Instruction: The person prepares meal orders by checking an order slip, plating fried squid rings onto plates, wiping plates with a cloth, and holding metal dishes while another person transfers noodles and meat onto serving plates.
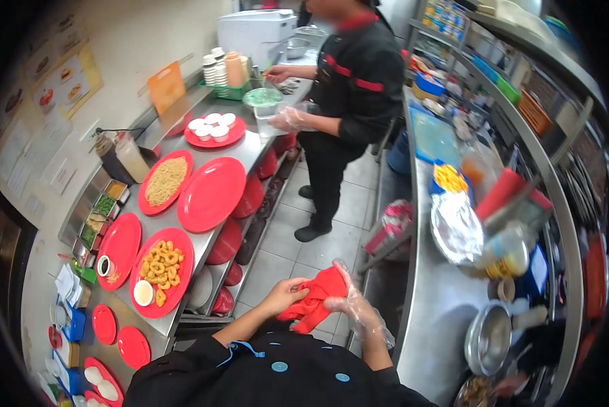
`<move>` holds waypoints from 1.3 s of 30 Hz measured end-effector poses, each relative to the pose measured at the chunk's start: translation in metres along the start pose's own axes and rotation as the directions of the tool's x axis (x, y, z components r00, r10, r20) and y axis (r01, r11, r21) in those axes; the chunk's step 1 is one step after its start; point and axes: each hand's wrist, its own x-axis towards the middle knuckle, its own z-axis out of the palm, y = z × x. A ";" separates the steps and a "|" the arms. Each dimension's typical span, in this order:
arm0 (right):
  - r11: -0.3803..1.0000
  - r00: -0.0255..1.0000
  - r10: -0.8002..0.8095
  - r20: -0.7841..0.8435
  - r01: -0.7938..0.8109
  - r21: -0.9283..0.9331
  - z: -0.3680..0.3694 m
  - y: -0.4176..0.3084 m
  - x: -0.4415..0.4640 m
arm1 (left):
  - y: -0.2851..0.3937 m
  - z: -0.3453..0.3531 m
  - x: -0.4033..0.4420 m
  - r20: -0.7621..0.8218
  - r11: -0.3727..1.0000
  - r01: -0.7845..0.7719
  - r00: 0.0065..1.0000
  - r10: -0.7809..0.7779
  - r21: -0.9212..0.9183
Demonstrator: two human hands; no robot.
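A crumpled red cloth (316, 296) is held in front of my body, above the floor between two counters. My left hand (283, 296), without a glove, pinches its left side. My right hand (352, 303), in a clear plastic glove, grips the cloth from the right. To the left, nearest my left hand, a red plate (187, 266) carries fried golden rings and a white cup of sauce (143, 293). Beside it lies another red plate (119, 237) with a small cup of dark sauce (103, 265).
A co-worker (358, 74) stands ahead in the aisle with a clear tub (267, 122). On the left counter are a plate of noodles (166, 180) and a bare red plate (211, 195). The right counter holds a foil-covered dish (457, 227), fries (449, 178) and a metal bowl (489, 337).
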 end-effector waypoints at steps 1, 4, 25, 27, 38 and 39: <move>0.986 0.992 -0.113 0.061 0.120 -0.113 0.003 -0.008 0.021 | 0.007 -0.010 0.012 -0.039 0.996 -0.080 0.996 0.078 -0.049; 0.935 0.946 -0.297 0.128 0.315 -0.162 0.009 -0.019 0.099 | 0.043 -0.041 0.050 -0.183 0.961 -0.259 0.954 0.237 -0.101; 0.541 0.589 -0.793 0.155 0.563 0.625 0.296 -0.456 0.693 | 0.163 -0.260 0.152 -0.781 0.939 -0.311 0.619 0.080 -0.150; 0.287 0.310 -0.950 0.042 0.811 0.509 0.306 -0.518 0.777 | 0.174 -0.276 0.166 -0.832 0.937 -0.323 0.550 0.072 -0.133; 0.545 0.615 -0.787 -0.041 0.663 -0.512 0.291 -0.573 0.838 | 0.219 -0.297 0.215 -0.847 0.988 -0.139 0.516 0.128 0.065; 0.492 0.537 -0.843 0.042 0.800 -0.344 0.294 -0.548 0.842 | 0.216 -0.296 0.215 -0.831 0.982 -0.151 0.528 0.176 0.112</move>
